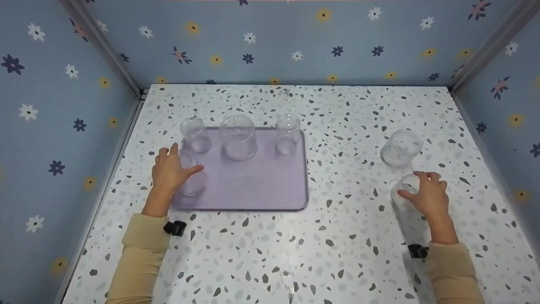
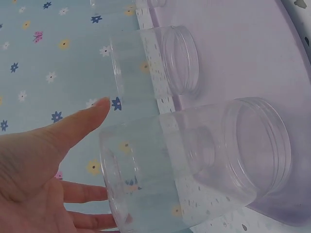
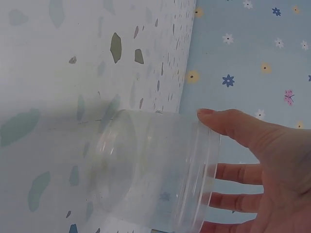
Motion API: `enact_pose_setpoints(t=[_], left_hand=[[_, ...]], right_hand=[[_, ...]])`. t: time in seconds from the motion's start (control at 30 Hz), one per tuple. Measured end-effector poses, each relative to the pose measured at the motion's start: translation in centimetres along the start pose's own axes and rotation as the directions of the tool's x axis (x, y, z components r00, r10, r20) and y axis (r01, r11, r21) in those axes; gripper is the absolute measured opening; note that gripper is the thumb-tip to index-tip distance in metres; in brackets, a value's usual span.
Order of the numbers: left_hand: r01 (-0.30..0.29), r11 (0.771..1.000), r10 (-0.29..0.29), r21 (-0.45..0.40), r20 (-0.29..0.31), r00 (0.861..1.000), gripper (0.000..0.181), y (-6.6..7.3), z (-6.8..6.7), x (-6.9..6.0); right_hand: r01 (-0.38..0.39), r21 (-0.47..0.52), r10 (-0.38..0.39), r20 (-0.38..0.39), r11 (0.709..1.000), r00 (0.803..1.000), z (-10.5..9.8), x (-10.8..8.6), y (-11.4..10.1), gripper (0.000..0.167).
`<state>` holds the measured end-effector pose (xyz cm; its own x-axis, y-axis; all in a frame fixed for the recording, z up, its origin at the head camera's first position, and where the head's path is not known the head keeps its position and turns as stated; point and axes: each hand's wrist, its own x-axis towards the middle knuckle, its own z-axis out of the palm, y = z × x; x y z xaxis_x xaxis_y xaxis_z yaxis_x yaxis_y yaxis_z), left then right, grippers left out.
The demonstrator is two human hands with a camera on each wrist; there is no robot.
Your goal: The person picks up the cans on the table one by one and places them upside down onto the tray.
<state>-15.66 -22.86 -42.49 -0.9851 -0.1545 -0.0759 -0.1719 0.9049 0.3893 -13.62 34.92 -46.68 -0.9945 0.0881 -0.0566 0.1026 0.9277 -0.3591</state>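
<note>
My left hand (image 1: 169, 169) is spread beside a clear plastic jar (image 2: 228, 150) at the tray's front left corner. That jar stands with its threaded rim down on the lilac tray (image 1: 253, 185). In the left wrist view the thumb is apart from it, and the fingertips lie by its upper end. On the right, my right hand (image 1: 430, 196) grips another clear jar (image 3: 155, 170) near its threaded rim, which faces up, thumb on one side and fingers on the other. Whether its base touches the table cannot be told.
Along the tray's back edge stand a small clear jar (image 1: 197, 137), a wider jar (image 1: 238, 139) and a narrow jar (image 1: 288, 137). One more clear jar (image 1: 400, 147) is on the speckled table (image 1: 337, 236) behind my right hand. Flowered panels (image 1: 278, 42) enclose the table's back and sides.
</note>
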Motion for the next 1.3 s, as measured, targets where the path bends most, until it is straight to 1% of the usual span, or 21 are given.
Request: enact_pose_setpoints(t=[0.07,0.17,0.33,0.47,0.6,0.67,0.83,0.9,1.03,1.13,1.2,1.3], left_hand=[[-0.023,1.000,0.023,0.005,-0.047,0.999,0.091,0.2,0.0,0.0],[-0.057,0.998,0.058,0.015,-0.113,0.992,0.087,0.6,0.2,-0.2],[-0.091,0.996,0.092,0.017,-0.190,0.977,0.083,1.1,0.3,-0.4],[-0.111,0.994,0.106,-0.006,-0.231,0.967,0.080,1.6,0.4,-0.5],[-0.137,0.990,0.125,-0.029,-0.262,0.957,0.078,2.2,0.7,-0.4],[-0.153,0.987,0.137,-0.039,-0.279,0.951,0.077,2.4,1.0,-0.4],[-0.192,0.978,0.161,-0.079,-0.296,0.942,0.074,3.3,1.6,-0.5],[-0.213,0.972,0.174,-0.102,-0.305,0.936,0.074,3.6,1.9,-0.5],[-0.260,0.953,0.196,-0.153,-0.342,0.919,0.071,4.1,2.6,-0.8],[-0.297,0.935,0.217,-0.191,-0.354,0.910,0.069,4.5,3.3,-1.0],[-0.330,0.920,0.242,-0.213,-0.355,0.903,0.067,4.7,3.8,-1.1],[-0.382,0.895,0.287,-0.230,-0.359,0.888,0.064,5.1,4.4,-1.2]], right_hand=[[0.005,0.006,-0.005,-0.005,1.000,1.000,0.1,0.0,-0.2,0.067],[0.015,0.020,-0.015,-0.010,1.000,1.000,0.3,-0.1,-0.4,0.066],[0.025,0.042,-0.024,-0.016,0.999,1.000,0.6,-0.4,-0.9,0.068],[0.038,0.071,-0.035,-0.032,0.997,0.999,0.6,-0.5,-1.6,0.070],[0.071,0.103,-0.062,-0.084,0.992,0.995,0.7,-0.7,-2.4,0.069],[0.095,0.123,-0.080,-0.119,0.988,0.990,0.9,-0.8,-2.8,0.067],[0.168,0.173,-0.134,-0.194,0.970,0.972,1.5,-1.0,-3.8,0.064],[0.201,0.195,-0.156,-0.221,0.960,0.963,1.7,-1.1,-4.1,0.063],[0.253,0.245,-0.189,-0.259,0.936,0.947,2.2,-1.0,-4.8,0.062],[0.267,0.288,-0.194,-0.259,0.920,0.946,2.6,-0.9,-5.4,0.061],[0.269,0.315,-0.192,-0.254,0.910,0.948,2.8,-0.9,-5.7,0.060],[0.279,0.352,-0.191,-0.262,0.893,0.946,3.2,-0.9,-6.3,0.060]])
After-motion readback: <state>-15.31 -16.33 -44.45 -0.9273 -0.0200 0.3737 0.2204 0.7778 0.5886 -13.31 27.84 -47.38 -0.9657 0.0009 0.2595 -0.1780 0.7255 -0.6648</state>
